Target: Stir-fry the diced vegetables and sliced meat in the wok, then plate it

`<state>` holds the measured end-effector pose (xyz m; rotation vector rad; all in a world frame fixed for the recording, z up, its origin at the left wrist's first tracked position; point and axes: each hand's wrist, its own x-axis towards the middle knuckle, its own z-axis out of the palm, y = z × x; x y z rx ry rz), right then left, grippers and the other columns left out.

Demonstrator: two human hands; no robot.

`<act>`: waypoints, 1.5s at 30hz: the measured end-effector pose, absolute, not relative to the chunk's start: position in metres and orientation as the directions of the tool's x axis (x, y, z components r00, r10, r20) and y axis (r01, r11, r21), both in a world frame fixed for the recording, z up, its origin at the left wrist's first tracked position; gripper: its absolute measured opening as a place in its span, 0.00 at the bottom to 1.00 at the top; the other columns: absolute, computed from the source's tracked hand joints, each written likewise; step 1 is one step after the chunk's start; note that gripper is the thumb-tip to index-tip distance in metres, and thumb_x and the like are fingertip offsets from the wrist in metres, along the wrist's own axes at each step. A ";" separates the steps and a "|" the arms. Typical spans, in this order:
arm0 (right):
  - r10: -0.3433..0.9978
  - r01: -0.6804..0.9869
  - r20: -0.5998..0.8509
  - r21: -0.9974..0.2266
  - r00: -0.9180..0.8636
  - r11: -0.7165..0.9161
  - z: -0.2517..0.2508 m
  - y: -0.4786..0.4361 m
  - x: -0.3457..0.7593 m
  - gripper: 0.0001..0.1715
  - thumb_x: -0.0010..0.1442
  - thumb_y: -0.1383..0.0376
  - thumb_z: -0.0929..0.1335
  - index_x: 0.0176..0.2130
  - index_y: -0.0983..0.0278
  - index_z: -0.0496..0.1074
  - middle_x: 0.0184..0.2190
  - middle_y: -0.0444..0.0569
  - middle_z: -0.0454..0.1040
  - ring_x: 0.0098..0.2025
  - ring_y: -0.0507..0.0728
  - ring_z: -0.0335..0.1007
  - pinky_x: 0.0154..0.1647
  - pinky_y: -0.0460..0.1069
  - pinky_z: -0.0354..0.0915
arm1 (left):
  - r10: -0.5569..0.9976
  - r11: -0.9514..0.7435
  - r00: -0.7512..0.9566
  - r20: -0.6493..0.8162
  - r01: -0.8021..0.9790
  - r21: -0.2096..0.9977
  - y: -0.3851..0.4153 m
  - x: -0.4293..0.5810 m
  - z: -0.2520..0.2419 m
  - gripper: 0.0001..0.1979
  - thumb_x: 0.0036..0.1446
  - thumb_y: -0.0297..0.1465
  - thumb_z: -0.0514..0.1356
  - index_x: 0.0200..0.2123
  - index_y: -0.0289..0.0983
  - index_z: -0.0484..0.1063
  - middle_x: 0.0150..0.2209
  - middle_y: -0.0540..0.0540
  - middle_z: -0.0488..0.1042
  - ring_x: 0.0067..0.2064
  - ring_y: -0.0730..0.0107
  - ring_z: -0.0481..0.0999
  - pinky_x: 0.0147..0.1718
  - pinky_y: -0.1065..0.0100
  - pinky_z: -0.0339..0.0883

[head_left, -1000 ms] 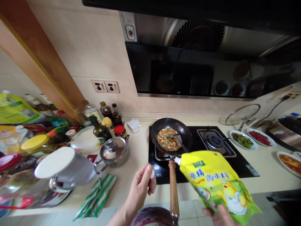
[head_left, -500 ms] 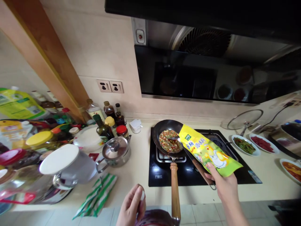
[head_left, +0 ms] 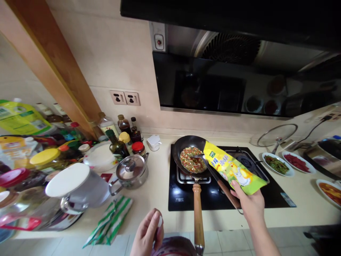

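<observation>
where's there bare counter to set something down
Widest: the counter between the lidded steel pot and the hob. A narrow strip runs between hob and counter's front edge, right of the right hand. Jars and bottles crowd left of and behind the pot; plates crowd the far right.

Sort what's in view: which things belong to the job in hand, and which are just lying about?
Apparently in the job:
Wok with chopped food
Spatula, head in the food
Pouch, in the right hand
Small white piece, probably a cap, in the left hand

Apparently just lying about:
Cloth
Kettle
Bottles
Glass lid
Filled plates
</observation>
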<state>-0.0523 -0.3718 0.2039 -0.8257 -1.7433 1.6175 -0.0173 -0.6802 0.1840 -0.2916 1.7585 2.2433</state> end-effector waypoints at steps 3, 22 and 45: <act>0.783 0.047 0.050 -0.994 -0.620 0.101 0.199 -0.372 -0.053 0.40 0.36 0.57 0.78 0.48 0.67 0.70 0.43 0.55 0.76 0.43 0.66 0.74 0.31 0.53 0.77 | 0.084 -0.232 -0.941 -0.329 -0.340 0.912 -0.680 -0.016 0.185 0.23 0.56 0.49 0.55 0.20 0.37 0.60 0.14 0.56 0.56 0.16 0.81 0.52 0.18 0.75 0.46; 0.791 -0.046 -0.075 -0.991 -0.607 -0.129 0.197 -0.383 -0.055 0.37 0.36 0.60 0.79 0.46 0.66 0.71 0.40 0.50 0.77 0.34 0.56 0.76 0.27 0.44 0.75 | 0.084 -0.248 -0.942 -0.323 -0.334 0.909 -0.684 -0.016 0.181 0.22 0.56 0.48 0.55 0.20 0.37 0.59 0.14 0.56 0.56 0.16 0.82 0.51 0.18 0.74 0.45; 0.774 -0.034 -0.173 -0.969 -0.609 -0.244 0.187 -0.381 -0.044 0.43 0.38 0.58 0.79 0.53 0.63 0.69 0.46 0.51 0.75 0.39 0.60 0.76 0.31 0.49 0.76 | 0.095 -0.246 -0.941 -0.325 -0.338 0.908 -0.675 -0.016 0.185 0.23 0.55 0.49 0.56 0.21 0.37 0.59 0.15 0.56 0.56 0.16 0.81 0.52 0.17 0.74 0.43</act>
